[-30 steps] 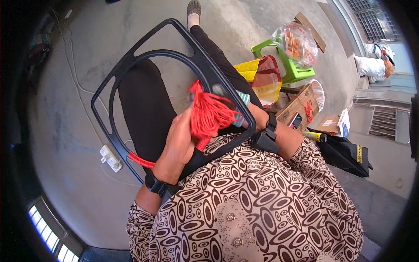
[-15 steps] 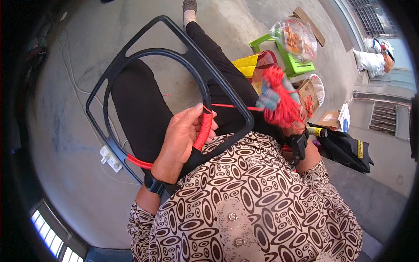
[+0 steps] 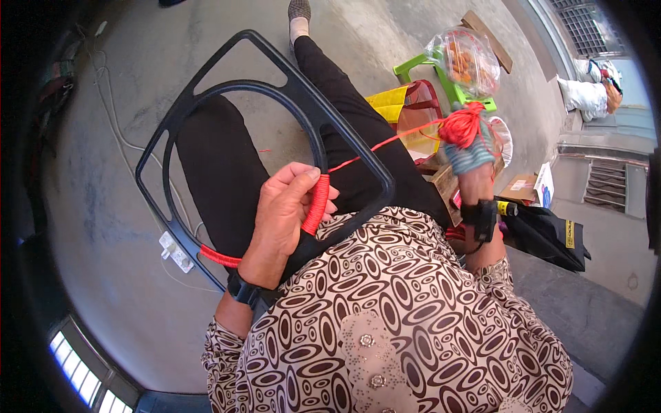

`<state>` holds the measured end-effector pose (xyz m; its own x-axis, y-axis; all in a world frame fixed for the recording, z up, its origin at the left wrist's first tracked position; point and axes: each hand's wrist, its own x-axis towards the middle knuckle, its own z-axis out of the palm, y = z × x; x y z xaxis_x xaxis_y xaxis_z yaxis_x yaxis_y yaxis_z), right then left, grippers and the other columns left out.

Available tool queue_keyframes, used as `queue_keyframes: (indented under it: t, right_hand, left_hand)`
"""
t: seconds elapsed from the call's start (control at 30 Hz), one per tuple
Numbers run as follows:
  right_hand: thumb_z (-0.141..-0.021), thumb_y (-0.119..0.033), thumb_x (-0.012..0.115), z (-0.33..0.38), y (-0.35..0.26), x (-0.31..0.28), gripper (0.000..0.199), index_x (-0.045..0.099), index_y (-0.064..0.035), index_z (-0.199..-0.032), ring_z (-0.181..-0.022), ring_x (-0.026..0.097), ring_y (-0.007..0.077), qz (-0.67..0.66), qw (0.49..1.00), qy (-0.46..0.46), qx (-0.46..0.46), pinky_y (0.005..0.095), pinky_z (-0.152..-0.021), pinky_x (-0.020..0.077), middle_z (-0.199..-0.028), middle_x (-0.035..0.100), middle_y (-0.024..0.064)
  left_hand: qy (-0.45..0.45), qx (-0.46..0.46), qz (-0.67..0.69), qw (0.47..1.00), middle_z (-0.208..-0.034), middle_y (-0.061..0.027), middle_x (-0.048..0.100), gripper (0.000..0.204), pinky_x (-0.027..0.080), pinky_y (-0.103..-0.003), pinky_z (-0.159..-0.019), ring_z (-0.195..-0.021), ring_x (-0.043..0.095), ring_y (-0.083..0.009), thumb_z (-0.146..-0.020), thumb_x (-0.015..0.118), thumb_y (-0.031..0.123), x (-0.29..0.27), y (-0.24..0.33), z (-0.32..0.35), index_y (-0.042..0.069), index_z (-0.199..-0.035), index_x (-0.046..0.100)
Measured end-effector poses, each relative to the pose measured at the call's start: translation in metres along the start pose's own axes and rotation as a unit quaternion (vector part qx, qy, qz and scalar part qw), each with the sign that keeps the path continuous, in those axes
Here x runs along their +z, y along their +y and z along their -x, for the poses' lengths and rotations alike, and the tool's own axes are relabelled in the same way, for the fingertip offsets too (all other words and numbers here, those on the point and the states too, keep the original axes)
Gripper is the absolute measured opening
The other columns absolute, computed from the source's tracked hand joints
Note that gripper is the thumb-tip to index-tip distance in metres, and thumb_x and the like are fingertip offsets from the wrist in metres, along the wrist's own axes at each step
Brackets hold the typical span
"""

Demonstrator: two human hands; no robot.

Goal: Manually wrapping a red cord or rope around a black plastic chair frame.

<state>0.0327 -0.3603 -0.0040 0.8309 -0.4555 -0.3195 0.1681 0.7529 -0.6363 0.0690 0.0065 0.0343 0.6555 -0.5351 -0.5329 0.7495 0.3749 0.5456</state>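
A black frame with a large ring inside it lies tilted across my lap. Red cord is wound tightly round part of the ring, and another red wrapping covers a stretch farther left. My left hand grips the ring at the wound part, thumb on the end of the winding. From there a strand of cord runs taut up to the right. My right hand, in a grey-blue glove, is closed on a bundle of red cord out beyond the frame.
A green stool holds a clear plastic bag with orange items. Near it are a yellow and red bag and a cardboard box. A black bag lies at right. On the left floor sits a white power strip with its cable.
My right hand has swung outward to the right and slightly up with the cord bundle, drawing the strand longer. My left hand keeps its hold on the ring, and the frame has shifted slightly.
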Motion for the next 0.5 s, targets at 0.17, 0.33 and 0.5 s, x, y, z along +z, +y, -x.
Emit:
queue_keyframes:
  t: [0.17,0.33,0.5]
  right_hand:
    - [-0.092,-0.028,0.05,0.007,0.012,0.033,0.028,0.053,-0.003,-0.103,-0.078,0.06,0.0215,0.048,0.971,-0.155,0.174,0.0346,-0.077,0.0503,-0.089,0.061,0.0087]
    - [-0.081,-0.014,0.062,0.05,0.067,0.097,0.028,0.059,-0.0006,-0.106,-0.08,0.057,0.0072,0.4,0.825,-0.255,0.309,0.0226,-0.073,0.0474,-0.089,0.061,-0.0006]
    - [-0.079,-0.006,0.062,0.055,0.089,0.133,0.032,0.056,-0.0017,-0.11,-0.078,0.052,0.0034,0.45,0.767,-0.352,0.294,0.0192,-0.07,0.0443,-0.089,0.058,-0.0032]
  left_hand:
    - [-0.016,0.007,-0.02,1.0,-0.075,-0.0127,0.063,0.01,0.051,-0.026,-0.053,-0.059,0.061,-0.0168,-0.091,0.051,0.014,-0.003,0.001,-0.002,0.006,-0.085,0.052]
    - [0.0,0.017,-0.044,0.999,-0.075,-0.0104,0.063,0.009,0.051,-0.026,-0.055,-0.062,0.061,-0.0148,-0.09,0.051,0.013,0.0,0.002,-0.001,0.007,-0.084,0.051]
    - [-0.008,0.044,-0.015,0.999,-0.075,-0.0083,0.063,0.01,0.051,-0.023,-0.053,-0.061,0.061,-0.0117,-0.088,0.056,0.013,0.0,-0.002,0.0,0.005,-0.085,0.054]
